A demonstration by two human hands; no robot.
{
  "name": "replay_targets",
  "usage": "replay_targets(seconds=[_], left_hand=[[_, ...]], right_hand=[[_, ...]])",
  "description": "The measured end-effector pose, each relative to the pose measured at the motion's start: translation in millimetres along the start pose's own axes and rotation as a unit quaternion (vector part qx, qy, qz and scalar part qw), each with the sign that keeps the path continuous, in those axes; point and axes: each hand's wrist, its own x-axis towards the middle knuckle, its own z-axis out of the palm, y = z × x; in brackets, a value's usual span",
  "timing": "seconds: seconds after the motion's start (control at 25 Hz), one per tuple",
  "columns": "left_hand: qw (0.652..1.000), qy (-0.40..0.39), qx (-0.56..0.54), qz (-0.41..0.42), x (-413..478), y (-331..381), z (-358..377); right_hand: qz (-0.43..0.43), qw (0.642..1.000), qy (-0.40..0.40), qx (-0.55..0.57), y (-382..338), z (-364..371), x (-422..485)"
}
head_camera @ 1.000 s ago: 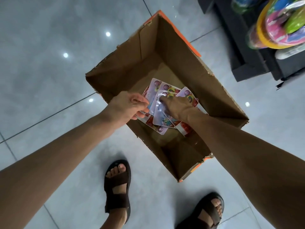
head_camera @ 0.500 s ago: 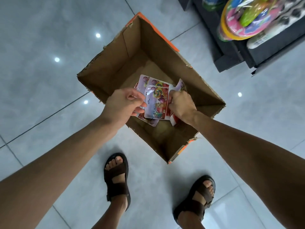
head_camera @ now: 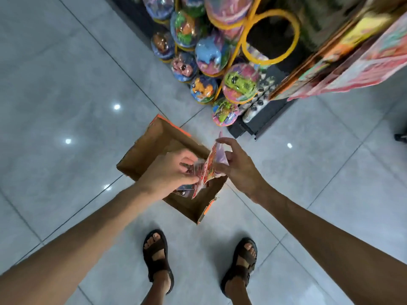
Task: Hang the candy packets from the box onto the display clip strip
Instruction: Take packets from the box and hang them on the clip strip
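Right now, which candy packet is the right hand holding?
The candy packet standing on edge, top corner pinched by the right hand; the other packets lie bunched, gripped by the left hand.

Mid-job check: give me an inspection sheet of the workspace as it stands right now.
Surface: grey tiled floor, glossy, with spots of reflected light.
Job's things: open cardboard box on the floor; candy packets held over it, fanned out; clip strip not made out.
Clutter: nothing seen.
Hands: left hand grips the packets; right hand pinches the edge of one packet.
Cables: nothing seen.
Surroundings: rack of toy globes beyond the box; shelf of colourful packs at right; sandalled feet on the near side of the box.
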Motion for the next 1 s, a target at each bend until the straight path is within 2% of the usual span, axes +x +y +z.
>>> replay_targets(seconds=[0.08,0.16,0.2,0.28,0.36,0.4,0.48,0.68,0.84,1.0], left_hand=[[0.989,-0.008,0.136,0.061,-26.9,46.1,-2.6],[0.943,0.001,0.303,0.139,-58.8,97.5,-3.0],[0.927,0.006,0.338,0.162,-73.8,121.0,-2.5],[0.938,-0.005,0.309,0.155,-102.7,168.3,-1.5],[0.957,-0.003,0.259,0.13,-127.8,214.6,-0.3],[0.955,0.018,0.263,0.136,-138.4,237.2,1.0],[0.939,0.048,0.295,0.171,-162.0,287.6,7.2],[0.873,0.109,0.402,0.252,-217.2,391.1,36.9],[0.874,0.148,0.382,0.26,-245.7,435.6,63.2],[0.862,0.187,0.412,0.23,-249.5,461.4,85.9]], right_hand=[[-0.002,0.998,0.018,0.053,-46.5,-16.8,-38.5],[0.011,0.994,0.05,0.096,-93.2,-38.0,-83.1],[0.008,0.993,0.05,0.102,-110.8,-46.9,-102.6],[-0.024,0.997,0.026,0.065,-144.3,-73.8,-146.5],[-0.055,0.997,0.001,-0.048,-172.5,-106.6,-186.4],[-0.073,0.992,-0.002,-0.101,-186.8,-124.8,-204.2],[-0.126,0.979,-0.011,-0.159,-215.5,-165.9,-237.9],[-0.193,0.947,-0.03,-0.253,-275.7,-257.3,-311.7],[-0.229,0.929,-0.03,-0.29,-302.7,-312.6,-349.3],[-0.243,0.914,0.046,-0.32,-303.7,-340.6,-355.2]])
